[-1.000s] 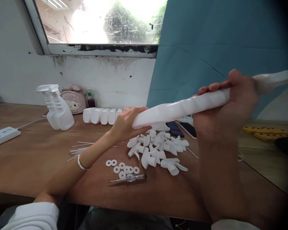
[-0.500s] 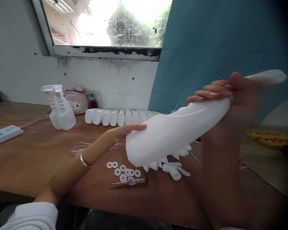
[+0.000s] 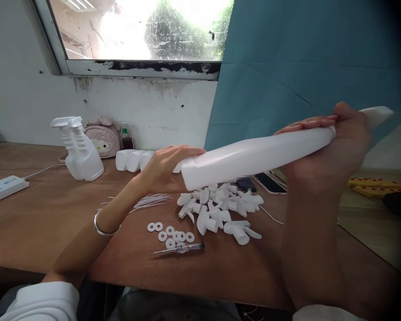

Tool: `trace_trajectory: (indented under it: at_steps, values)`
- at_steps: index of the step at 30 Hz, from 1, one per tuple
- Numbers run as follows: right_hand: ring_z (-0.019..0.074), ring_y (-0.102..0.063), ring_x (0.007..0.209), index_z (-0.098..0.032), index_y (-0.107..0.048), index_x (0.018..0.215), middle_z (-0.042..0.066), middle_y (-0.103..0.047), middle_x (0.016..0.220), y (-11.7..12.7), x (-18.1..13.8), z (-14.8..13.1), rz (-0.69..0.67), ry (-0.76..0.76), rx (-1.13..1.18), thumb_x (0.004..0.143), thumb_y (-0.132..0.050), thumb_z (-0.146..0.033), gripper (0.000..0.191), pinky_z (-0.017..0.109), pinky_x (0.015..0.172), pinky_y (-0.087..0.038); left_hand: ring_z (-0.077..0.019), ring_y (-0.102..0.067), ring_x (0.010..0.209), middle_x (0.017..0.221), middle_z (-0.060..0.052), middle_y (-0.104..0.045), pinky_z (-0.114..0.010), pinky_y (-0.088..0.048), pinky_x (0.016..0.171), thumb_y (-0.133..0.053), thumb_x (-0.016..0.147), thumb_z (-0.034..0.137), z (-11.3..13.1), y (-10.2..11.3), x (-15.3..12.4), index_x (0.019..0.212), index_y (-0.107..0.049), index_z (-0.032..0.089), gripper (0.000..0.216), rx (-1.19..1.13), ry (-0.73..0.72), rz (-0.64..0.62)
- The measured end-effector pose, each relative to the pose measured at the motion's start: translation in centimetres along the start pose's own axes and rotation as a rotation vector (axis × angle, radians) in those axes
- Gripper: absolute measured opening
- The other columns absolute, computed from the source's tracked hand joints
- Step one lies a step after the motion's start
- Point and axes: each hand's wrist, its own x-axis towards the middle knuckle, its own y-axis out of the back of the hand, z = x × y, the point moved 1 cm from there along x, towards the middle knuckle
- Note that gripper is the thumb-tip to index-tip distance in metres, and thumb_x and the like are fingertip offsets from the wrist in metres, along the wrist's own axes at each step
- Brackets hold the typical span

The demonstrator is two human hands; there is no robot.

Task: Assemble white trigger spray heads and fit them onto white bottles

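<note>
A white plastic spray bottle (image 3: 243, 156) is held up nearly level above the table, its base to the left. My right hand (image 3: 341, 142) wraps round its neck, and the end of the spray head pokes out beyond the fist. At the base, my left hand (image 3: 169, 167) grips the bottom edge, fingers on top and the thumb side partly hidden. Below the bottle lies a heap of white trigger spray heads (image 3: 220, 205). Nearer to me are several white ring washers (image 3: 170, 230) and a clear-handled screwdriver (image 3: 183, 248).
Two white spray bottles (image 3: 83, 156) stand at the left by a pink bag (image 3: 103, 136) and a small green-capped bottle (image 3: 127, 139). White bottles (image 3: 125, 159) lie in a row behind. Thin white tubes (image 3: 150, 202), a power strip (image 3: 5, 188) and a phone (image 3: 270, 183) are also on the table.
The bottle has turned about its length and come closer to level, its base rising. My left hand has shifted up with it, with more of its back showing.
</note>
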Motion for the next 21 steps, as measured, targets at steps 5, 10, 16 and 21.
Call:
trace_trajectory:
  at_steps: [5,10,16,21]
  values:
    - [-0.0009,-0.04,0.045,-0.016,-0.033,0.053,-0.007,-0.034,0.05,-1.0,-0.8,-0.3,0.165,-0.213,0.496,0.078,-0.039,-0.016,0.026,0.018,0.059,-0.041,-0.0196,-0.058,0.084,0.097,-0.006,-0.061,-0.03,-0.05,0.069,-0.065,0.064,0.05,-0.1,1.6,-0.2,0.108,-0.053,0.02,0.054,-0.119,0.24,0.1]
    - [0.0029,-0.047,0.053,-0.016,-0.025,0.052,-0.004,-0.037,0.055,-0.9,-0.9,0.4,-0.043,-0.091,0.34,0.076,-0.042,-0.018,0.029,0.025,0.075,-0.047,-0.0225,-0.061,0.08,0.085,-0.007,-0.063,-0.032,-0.053,0.063,-0.051,0.074,0.056,-1.3,2.1,-0.4,0.11,-0.054,0.018,0.053,-0.432,0.477,0.021]
    - [-0.0003,-0.045,0.047,-0.015,-0.039,0.049,-0.007,-0.039,0.05,-1.4,-1.1,1.1,0.055,-0.21,0.614,0.078,-0.045,-0.018,0.03,0.02,0.075,-0.046,-0.0184,-0.06,0.058,0.072,-0.008,-0.063,-0.024,-0.047,0.04,-0.035,0.079,0.054,-2.6,1.5,-0.3,0.1,-0.058,0.016,0.049,-0.777,0.661,-0.212]
    - [0.0032,-0.054,0.053,-0.018,-0.048,0.04,-0.007,-0.048,0.043,0.4,0.2,-0.1,-0.02,-0.102,0.616,0.086,-0.021,-0.033,0.055,0.025,0.061,-0.04,-0.012,-0.05,0.042,0.063,-0.005,-0.058,-0.022,-0.038,0.032,-0.032,0.077,0.053,-3.8,2.5,-0.3,0.103,-0.054,0.02,0.047,-0.931,0.829,-0.106]
